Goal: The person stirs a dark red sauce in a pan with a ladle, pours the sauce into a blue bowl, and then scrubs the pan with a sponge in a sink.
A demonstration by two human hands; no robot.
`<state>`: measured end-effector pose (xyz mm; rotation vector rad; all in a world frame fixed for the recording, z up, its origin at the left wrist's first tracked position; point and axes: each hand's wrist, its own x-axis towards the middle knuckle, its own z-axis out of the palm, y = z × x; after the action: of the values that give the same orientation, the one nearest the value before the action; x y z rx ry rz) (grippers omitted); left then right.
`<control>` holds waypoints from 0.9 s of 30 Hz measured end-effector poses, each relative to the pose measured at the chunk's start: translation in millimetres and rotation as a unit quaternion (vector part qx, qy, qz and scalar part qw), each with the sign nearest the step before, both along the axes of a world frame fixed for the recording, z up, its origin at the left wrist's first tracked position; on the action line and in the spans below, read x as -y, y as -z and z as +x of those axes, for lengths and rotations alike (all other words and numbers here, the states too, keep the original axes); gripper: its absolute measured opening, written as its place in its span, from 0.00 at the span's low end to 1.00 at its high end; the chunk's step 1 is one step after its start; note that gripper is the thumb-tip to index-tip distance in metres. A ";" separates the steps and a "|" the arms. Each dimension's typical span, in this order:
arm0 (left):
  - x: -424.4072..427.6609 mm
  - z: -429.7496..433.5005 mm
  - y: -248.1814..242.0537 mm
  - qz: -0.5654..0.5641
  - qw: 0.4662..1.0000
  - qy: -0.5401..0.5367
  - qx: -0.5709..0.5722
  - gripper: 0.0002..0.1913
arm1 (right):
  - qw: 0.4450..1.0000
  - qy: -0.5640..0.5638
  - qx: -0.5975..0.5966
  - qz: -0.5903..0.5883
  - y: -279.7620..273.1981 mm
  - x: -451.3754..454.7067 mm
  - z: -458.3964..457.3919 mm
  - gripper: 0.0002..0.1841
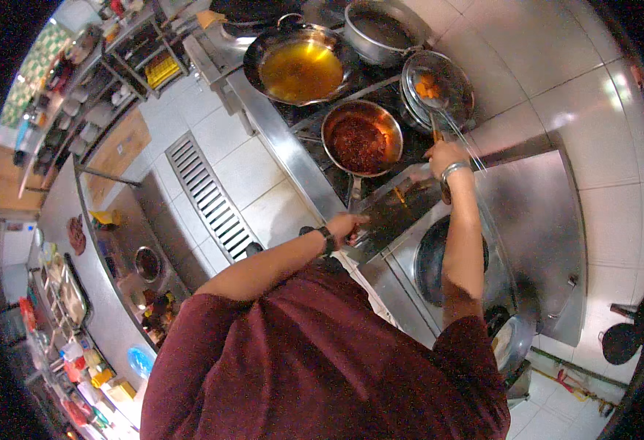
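Note:
My right hand grips the wooden handle of a ladle or skimmer. Its head, with orange pieces in or beside it, is over a round metal strainer at the back right of the stove. That strainer seems to rest on a pot, mostly hidden beneath it. Near the stove's front edge is my left hand, fingers partly curled; whether anything is in them is unclear. Just beyond it points the handle of a steel frying pan holding a dark red, coarse mixture.
A wok of yellow oil stands on the stove beside a deep metal pot. Right of me, a black pan sits on a steel counter. Behind lie a floor drain grate and a steel worktable.

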<state>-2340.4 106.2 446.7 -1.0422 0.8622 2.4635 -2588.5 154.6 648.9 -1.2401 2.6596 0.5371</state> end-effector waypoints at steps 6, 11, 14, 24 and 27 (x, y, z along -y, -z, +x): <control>62.1 35.4 -30.3 -0.095 0.993 0.069 -0.022 0.11 | 0.994 -0.081 0.072 0.027 1.8 2.5 40.1 0.13; 73.3 23.4 -49.9 -0.137 0.988 0.064 0.011 0.10 | 0.990 -0.032 0.130 -0.048 16.9 -21.1 30.7 0.16; 76.8 8.8 -19.5 -0.043 0.997 0.056 -0.031 0.15 | 0.972 -0.016 0.208 -0.109 40.4 -8.3 42.9 0.17; 68.2 77.4 -51.9 -0.224 0.974 0.019 0.018 0.19 | 0.961 -0.042 0.232 -0.145 75.7 9.1 120.7 0.14; 65.8 131.9 -84.5 -0.166 0.985 -0.038 -0.002 0.19 | 0.949 -0.105 0.244 -0.169 32.2 -5.7 145.2 0.15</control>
<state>-2208.6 40.4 531.2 -1.1982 1.2902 2.4344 -2443.3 160.3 616.7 -1.5172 2.2629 -0.2023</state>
